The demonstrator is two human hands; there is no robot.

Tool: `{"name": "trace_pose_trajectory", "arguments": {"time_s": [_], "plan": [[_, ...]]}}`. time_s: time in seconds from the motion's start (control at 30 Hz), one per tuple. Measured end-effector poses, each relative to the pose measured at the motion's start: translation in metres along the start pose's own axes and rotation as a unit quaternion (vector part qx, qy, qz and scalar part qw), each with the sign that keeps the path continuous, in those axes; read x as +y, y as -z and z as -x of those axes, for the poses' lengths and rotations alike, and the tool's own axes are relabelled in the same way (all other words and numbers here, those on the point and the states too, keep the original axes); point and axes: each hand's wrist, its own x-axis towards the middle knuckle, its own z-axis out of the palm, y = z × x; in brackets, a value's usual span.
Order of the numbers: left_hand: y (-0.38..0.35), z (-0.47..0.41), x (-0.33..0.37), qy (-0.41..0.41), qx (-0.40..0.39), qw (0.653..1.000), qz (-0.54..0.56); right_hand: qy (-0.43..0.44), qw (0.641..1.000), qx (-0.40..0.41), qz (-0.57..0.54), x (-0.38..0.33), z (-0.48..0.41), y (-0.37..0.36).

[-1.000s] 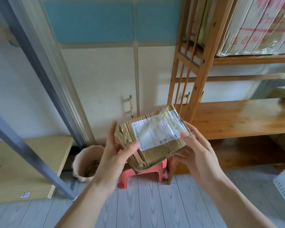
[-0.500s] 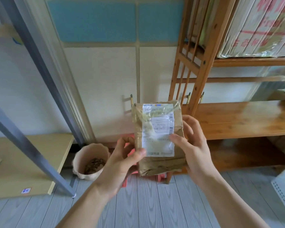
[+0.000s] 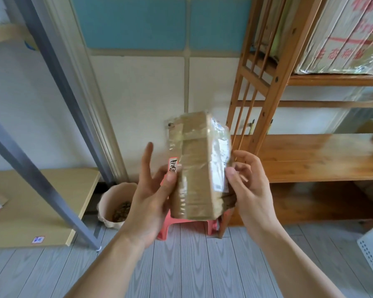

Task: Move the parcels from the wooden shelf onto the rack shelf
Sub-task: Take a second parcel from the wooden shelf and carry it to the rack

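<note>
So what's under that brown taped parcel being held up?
Below the brown taped cardboard parcel, held in the left hand and right hand, stands a small pink plastic stool on the grey plank floor. The stool's top is mostly covered.

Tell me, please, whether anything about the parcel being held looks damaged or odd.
The parcel between the left hand and right hand is heavily wrapped in wrinkled clear tape, its lower right corner crumpled. Nothing looks torn open or spilled.

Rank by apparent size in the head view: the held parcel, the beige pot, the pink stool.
1. Held parcel, largest, though nearest the camera.
2. Beige pot.
3. Pink stool, mostly hidden behind the parcel, so its rank is unsure.
</note>
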Motion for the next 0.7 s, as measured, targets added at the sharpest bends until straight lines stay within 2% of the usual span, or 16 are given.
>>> {"name": "trace_pose_trajectory", "arguments": {"time_s": [0.2, 0.33, 0.43, 0.5, 0.6, 0.7], "plan": [[-0.007, 0.003, 0.002, -0.014, -0.074, 0.997, -0.014, -0.075, 0.988, -0.107, -0.077, -0.001, 0.009, -0.008], [-0.005, 0.003, -0.002, -0.009, -0.057, 0.998, -0.030, -0.087, 0.978, -0.160, -0.104, -0.003, 0.004, 0.001], [0.001, 0.000, -0.002, -0.029, -0.053, 0.995, -0.074, -0.084, 0.965, -0.240, -0.065, -0.007, -0.001, 0.010], [0.004, -0.002, 0.000, -0.038, -0.074, 0.992, -0.094, -0.088, 0.967, -0.237, -0.037, -0.007, 0.000, 0.013], [0.008, -0.006, 0.009, -0.014, -0.104, 0.989, -0.106, -0.095, 0.979, -0.178, -0.032, -0.007, 0.002, 0.007], [0.014, -0.006, 0.015, 0.002, -0.113, 0.980, -0.166, -0.124, 0.977, -0.164, -0.056, -0.003, -0.001, 0.004]]}}
